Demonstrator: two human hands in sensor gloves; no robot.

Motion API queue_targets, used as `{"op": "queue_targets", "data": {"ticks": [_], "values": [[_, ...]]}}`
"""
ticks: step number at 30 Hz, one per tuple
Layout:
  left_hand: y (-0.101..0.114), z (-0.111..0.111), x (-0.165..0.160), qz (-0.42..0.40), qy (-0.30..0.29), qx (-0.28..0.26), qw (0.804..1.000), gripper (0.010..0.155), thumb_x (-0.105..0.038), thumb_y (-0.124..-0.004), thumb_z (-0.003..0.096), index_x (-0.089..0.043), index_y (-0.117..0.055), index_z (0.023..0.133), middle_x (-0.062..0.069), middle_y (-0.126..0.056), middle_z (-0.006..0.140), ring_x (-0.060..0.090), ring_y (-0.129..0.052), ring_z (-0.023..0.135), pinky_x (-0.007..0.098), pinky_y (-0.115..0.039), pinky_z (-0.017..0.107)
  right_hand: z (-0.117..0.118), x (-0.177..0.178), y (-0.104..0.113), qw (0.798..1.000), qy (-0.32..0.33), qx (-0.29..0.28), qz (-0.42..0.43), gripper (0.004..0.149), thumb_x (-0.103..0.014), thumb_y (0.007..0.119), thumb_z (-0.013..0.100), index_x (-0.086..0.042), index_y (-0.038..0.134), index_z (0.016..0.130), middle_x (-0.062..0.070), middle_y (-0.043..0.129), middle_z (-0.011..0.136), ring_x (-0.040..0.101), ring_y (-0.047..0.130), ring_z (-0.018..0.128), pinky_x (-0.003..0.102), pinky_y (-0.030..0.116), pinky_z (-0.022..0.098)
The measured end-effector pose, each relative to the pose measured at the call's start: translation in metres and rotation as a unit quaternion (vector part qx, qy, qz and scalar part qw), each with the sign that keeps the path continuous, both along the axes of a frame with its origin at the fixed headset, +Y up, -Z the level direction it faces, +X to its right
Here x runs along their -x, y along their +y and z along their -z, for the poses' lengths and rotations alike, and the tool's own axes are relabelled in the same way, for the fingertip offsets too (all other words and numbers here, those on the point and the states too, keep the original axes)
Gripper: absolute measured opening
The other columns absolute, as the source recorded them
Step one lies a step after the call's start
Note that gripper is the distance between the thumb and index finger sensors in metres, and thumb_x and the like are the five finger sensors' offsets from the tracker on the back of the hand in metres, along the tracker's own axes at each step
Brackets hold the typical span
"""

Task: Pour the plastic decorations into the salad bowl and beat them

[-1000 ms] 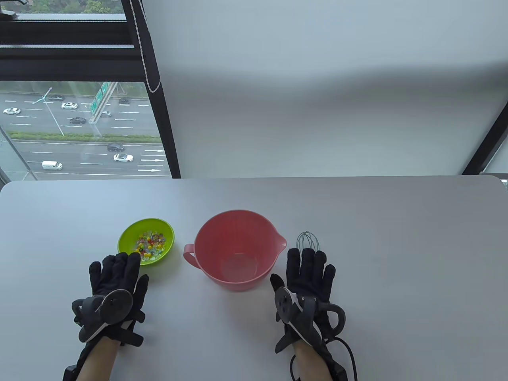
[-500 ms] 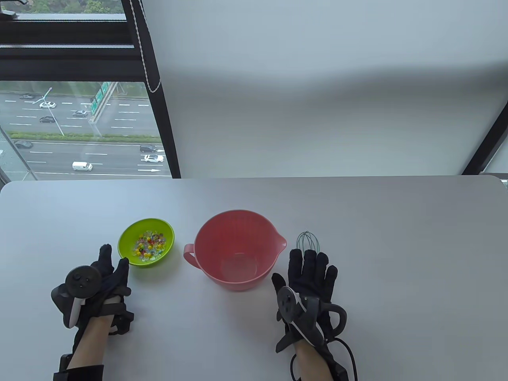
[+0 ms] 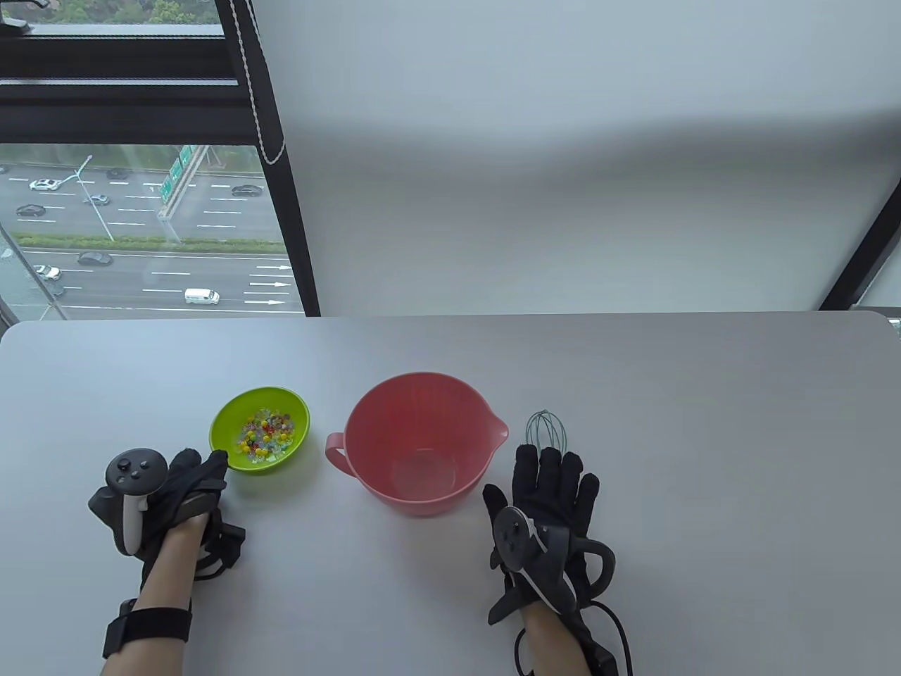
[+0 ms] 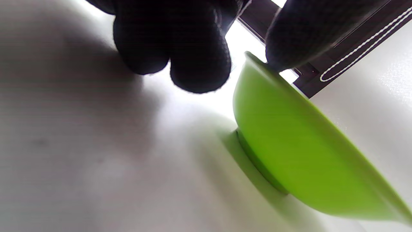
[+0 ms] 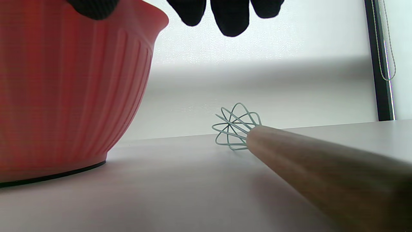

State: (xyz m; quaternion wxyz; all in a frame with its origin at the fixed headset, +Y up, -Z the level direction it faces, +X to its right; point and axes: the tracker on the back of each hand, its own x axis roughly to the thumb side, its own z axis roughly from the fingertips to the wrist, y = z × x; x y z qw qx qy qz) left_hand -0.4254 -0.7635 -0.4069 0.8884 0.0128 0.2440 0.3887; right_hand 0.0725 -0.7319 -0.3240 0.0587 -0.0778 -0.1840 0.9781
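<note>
- Left hand (image 3: 184,493): turned on its side at the near-left rim of the green bowl (image 3: 227,421). In the left wrist view the thumb (image 4: 299,35) sits on the rim of the bowl, other fingers (image 4: 196,58) hang just outside the wall, curled, not clearly touching. So it begins to pinch the rim, but I cannot tell if the grasp is closed.
- Green bowl stands flat on the table (image 3: 633,394), left of the salad bowl, a small gap between them.
- Plastic decorations (image 3: 264,435): small coloured beads (yellow, red, green, clear), all inside the green bowl, lying on its bottom.
- Salad bowl (image 3: 422,394): pink, ribbed wall, w/ handle on its left and spout at the far right. It stands upright at the table centre. Inside is only the bare bottom.
- Whisk (image 5: 236,127): lies on the table right of the salad bowl, wire head pointing away from the person, wooden handle (image 5: 322,167) pointing toward the person. In the table view only the wire head shows past the fingertips; the handle is hidden under the right hand.
- Right hand (image 3: 552,496): released, fingers straight and spread, palm down over the whisk handle. The right wrist view shows the fingertips (image 5: 230,19) above the handle w/ clear space, so no grasp.
- Behind the table: a grey blind and a window w/ a road.
</note>
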Motion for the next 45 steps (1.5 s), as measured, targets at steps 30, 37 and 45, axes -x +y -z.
{"op": "queue_targets", "data": {"ticks": [30,37,45], "values": [[0.062,-0.013,-0.02,-0.069,0.03,-0.149,0.986,0.051,-0.04,-0.089,0.0467,0.0,-0.086,0.078,-0.006,-0.103,0.037,0.021,-0.103,0.043,0.047,-0.072,0.064,0.0,-0.002,-0.001,1.0,0.005,-0.001,0.024,0.074,-0.07,0.056,0.055,-0.027,0.045,0.114,0.005,0.05,0.117,0.038,0.043,0.106,0.057,0.027,0.076],[0.094,-0.021,-0.053,-0.044,-0.017,-0.177,0.983,0.051,-0.04,-0.09,0.0464,0.0,-0.086,0.078,-0.006,-0.103,0.037,0.021,-0.103,0.043,0.047,-0.072,0.064,0.0,-0.001,-0.001,1.0,0.008,-0.004,0.026,0.074,-0.07,0.056,0.055,-0.027,0.046,0.114,0.005,0.051,0.117,0.038,0.043,0.106,0.057,0.027,0.075],[0.125,-0.031,-0.098,0.052,-0.072,-0.221,0.971,0.051,-0.04,-0.09,0.0458,0.0,-0.087,0.077,-0.005,-0.103,0.036,0.021,-0.103,0.042,0.047,-0.072,0.063,0.0,0.0,-0.002,1.0,0.011,-0.004,0.026,0.074,-0.07,0.056,0.055,-0.027,0.046,0.113,0.005,0.051,0.117,0.038,0.043,0.106,0.057,0.027,0.076]]}}
